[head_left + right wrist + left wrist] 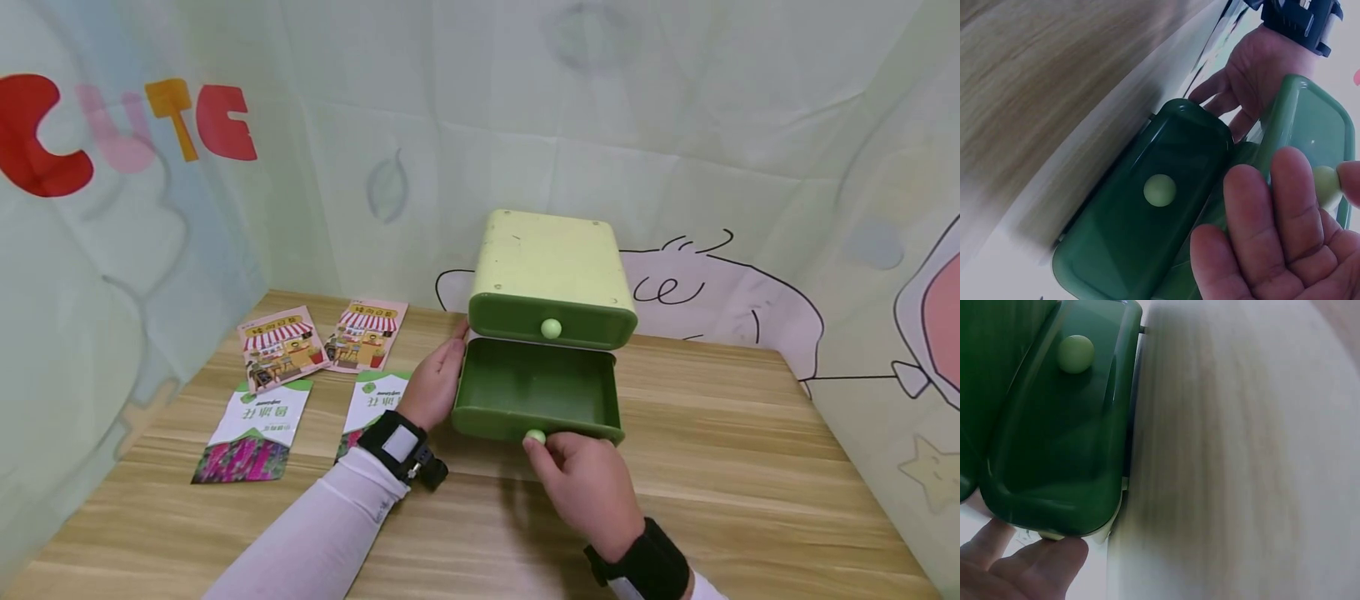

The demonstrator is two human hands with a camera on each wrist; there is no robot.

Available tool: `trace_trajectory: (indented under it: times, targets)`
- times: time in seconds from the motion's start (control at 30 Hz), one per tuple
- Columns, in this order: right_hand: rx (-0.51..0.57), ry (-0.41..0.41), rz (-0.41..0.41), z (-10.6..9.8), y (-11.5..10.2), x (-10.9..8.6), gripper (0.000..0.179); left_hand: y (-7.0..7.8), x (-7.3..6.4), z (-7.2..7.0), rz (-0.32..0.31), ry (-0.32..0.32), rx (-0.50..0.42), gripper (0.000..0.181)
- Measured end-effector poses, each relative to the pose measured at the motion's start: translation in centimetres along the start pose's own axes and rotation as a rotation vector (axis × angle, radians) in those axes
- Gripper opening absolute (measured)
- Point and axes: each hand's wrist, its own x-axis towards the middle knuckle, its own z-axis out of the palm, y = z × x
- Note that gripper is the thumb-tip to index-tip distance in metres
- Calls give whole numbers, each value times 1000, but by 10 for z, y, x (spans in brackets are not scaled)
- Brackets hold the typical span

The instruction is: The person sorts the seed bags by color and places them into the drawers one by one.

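Note:
A small pale-green drawer cabinet (555, 254) stands on the wooden table against the back cloth. Its top drawer front with a round knob (551, 328) is closed. Below that, a dark green drawer (536, 387) is pulled out, its bare floor showing. My right hand (588, 487) pinches this drawer's pale knob (1327, 187) between thumb and index finger. Under it, hidden in the head view, a lower drawer front (1066, 444) is closed in both wrist views. My left hand (435, 383) rests its extended fingers (1054, 565) against the cabinet's left side.
To the left lie two pink packets (285, 346) with a shopfront picture, slightly overlapping. Nearer are two white-and-green packets (255, 429) with pink flowers, one partly hidden by my left wrist. Printed cloth walls (675, 100) enclose the table (720, 467) behind and at both sides.

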Motion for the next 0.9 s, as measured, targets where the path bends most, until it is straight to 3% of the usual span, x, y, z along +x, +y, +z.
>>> trace_trajectory:
  times: [0.53, 0.9]
  targets:
    - [0, -25, 16, -2, -1, -6, 50, 3, 0, 0, -4, 2, -13, 51]
    - [4, -8, -17, 0, -1, -9, 50, 1, -2, -2, -28, -11, -2, 48]
